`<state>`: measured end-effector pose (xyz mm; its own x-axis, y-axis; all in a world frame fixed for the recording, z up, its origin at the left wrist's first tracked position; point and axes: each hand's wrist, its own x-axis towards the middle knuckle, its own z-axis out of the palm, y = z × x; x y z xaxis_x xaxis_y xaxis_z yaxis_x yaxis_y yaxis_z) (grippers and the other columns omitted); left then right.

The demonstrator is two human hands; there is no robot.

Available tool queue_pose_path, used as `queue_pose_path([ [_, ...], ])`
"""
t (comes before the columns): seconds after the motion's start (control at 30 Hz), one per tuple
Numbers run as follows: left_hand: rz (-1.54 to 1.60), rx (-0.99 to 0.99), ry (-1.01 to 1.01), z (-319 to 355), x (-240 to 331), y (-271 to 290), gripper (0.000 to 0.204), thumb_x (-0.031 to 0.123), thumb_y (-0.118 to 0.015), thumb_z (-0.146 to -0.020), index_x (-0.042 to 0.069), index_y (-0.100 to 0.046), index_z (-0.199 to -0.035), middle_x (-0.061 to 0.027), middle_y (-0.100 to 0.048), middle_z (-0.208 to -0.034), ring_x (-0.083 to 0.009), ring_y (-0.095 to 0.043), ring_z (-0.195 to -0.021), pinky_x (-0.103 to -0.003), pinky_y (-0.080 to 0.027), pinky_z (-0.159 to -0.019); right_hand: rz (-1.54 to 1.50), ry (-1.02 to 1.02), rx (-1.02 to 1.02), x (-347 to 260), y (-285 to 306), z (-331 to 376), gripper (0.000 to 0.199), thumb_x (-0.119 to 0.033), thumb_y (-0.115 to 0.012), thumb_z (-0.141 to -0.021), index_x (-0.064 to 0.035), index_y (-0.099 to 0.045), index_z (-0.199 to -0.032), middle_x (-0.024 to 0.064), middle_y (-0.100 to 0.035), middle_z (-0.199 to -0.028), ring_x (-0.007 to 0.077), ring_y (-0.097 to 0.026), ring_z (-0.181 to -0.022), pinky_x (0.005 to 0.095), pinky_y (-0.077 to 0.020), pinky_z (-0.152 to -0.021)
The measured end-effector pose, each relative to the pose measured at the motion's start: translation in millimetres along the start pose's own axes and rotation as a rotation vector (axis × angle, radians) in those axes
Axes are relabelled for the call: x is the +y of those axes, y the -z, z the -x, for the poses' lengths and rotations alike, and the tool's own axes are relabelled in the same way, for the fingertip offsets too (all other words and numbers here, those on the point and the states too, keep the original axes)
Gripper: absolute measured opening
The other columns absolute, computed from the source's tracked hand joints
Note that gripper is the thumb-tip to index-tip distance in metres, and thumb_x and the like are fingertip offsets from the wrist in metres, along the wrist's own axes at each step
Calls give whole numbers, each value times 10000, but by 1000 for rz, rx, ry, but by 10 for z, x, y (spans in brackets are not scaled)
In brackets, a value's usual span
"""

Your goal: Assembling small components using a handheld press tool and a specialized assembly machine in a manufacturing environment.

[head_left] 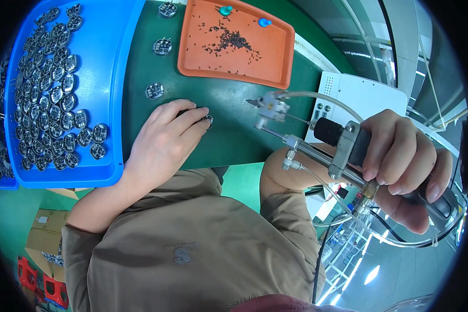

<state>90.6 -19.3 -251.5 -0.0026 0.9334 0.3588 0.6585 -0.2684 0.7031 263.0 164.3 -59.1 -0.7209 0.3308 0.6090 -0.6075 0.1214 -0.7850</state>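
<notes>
On the green mat (234, 138), my left hand (169, 132) has its fingers curled down over a small round circuit-board part (208, 120). Only that part's right edge shows past the fingertips. My right hand (403, 158) is wrapped around a dispensing gun (317, 153) with a black grip, metal rods and clear hoses. The gun's metal head (272, 106) hangs right of my left hand, apart from the part; its exact height above the mat is hard to judge. Further round circuit-board parts lie farther back on the mat, the nearest (154, 90) just beyond my left hand.
At left, a blue tray (106, 47) holds many such round parts. An orange tray (234, 73) at the back carries tiny dark pieces (234, 40), a green knob (225, 10) and a blue knob (264, 22). Right of the mat stands a white box with controls (348, 96).
</notes>
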Motion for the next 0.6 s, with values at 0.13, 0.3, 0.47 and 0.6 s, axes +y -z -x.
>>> queue_pose_path([
  [0.13, -5, -2, 9, 10, -8, 1, 233, 40, -757, -787, 7, -735, -1017, -83, -703, -1157, -279, -627, -1113, -410, -528, -912, -53, 12, 24, 0, 25, 16, 376, -367, -874, -807, -103, -653, -958, 8, -620, -672, 98, -583, -531, 247, -585, -509],
  [0.3, -7, -10, 2, 15, -11, 1, 242, 42, -757, -789, 8, -732, -1028, -84, -699, -1166, -279, -626, -1116, -407, -528, -917, -61, 18, 26, -23, 15, 26, 370, -360, -888, -788, -104, -666, -936, 11, -633, -674, 103, -593, -533, 262, -598, -505],
  [0.47, -11, -14, 12, 27, -12, 0, 248, 33, -753, -791, 5, -728, -1036, -88, -694, -1179, -280, -624, -1122, -408, -527, -924, -65, 1, 38, 32, -24, 7, 371, -365, -886, -788, -100, -664, -921, 14, -630, -685, 104, -597, -544, 262, -605, -512],
  [0.6, -12, -2, 11, 34, -26, -14, 254, 31, -752, -785, 4, -729, -1037, -88, -693, -1185, -280, -622, -1126, -410, -528, -926, -37, -36, -2, 0, 9, -2, 377, -373, -884, -790, -101, -660, -923, 16, -624, -685, 100, -602, -555, 259, -607, -517],
])
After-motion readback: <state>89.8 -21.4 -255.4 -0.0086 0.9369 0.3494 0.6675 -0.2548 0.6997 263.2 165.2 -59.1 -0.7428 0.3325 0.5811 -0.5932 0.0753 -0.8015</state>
